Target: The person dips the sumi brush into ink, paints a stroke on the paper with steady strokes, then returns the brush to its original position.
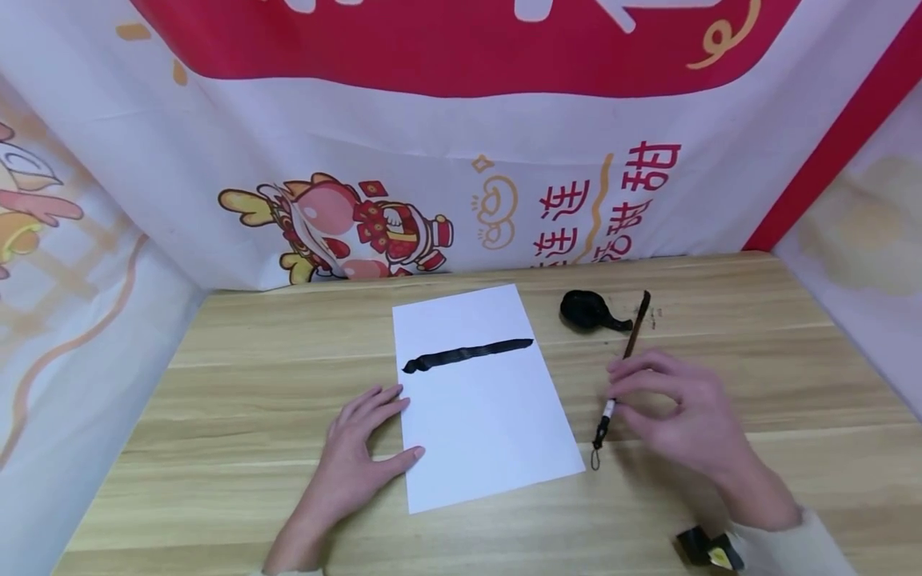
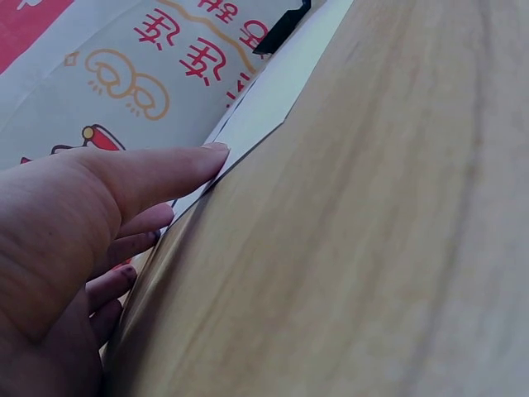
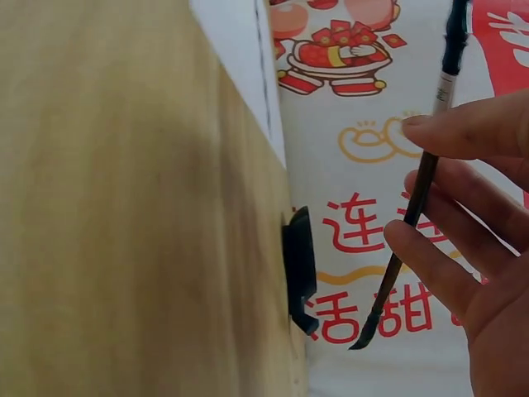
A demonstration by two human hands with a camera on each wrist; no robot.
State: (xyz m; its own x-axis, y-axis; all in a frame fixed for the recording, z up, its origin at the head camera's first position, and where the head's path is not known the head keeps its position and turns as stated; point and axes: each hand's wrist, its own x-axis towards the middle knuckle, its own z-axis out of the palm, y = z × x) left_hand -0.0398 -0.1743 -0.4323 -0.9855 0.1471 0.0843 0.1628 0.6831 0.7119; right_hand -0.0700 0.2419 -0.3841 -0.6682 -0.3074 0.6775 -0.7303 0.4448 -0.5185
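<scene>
A white sheet of paper (image 1: 483, 432) lies on the wooden table, with one thick black ink stroke (image 1: 468, 353) across its upper part. My left hand (image 1: 360, 448) rests at the sheet's left edge, thumb and fingertips on the paper, fingers spread. To the right of the sheet, my right hand (image 1: 677, 408) pinches a brush (image 1: 634, 336) by its handle between thumb and fingers. The brush's dark tip points away from me, and a loop hangs from its near end. In the right wrist view the brush (image 3: 423, 186) is held off the table.
A black, spoon-shaped ink dish (image 1: 587, 310) stands beyond the paper at the right, with dark specks on the wood near it. A small black and yellow object (image 1: 709, 549) sits by the right sleeve. A printed cloth (image 1: 504, 128) hangs behind the table (image 1: 252, 400).
</scene>
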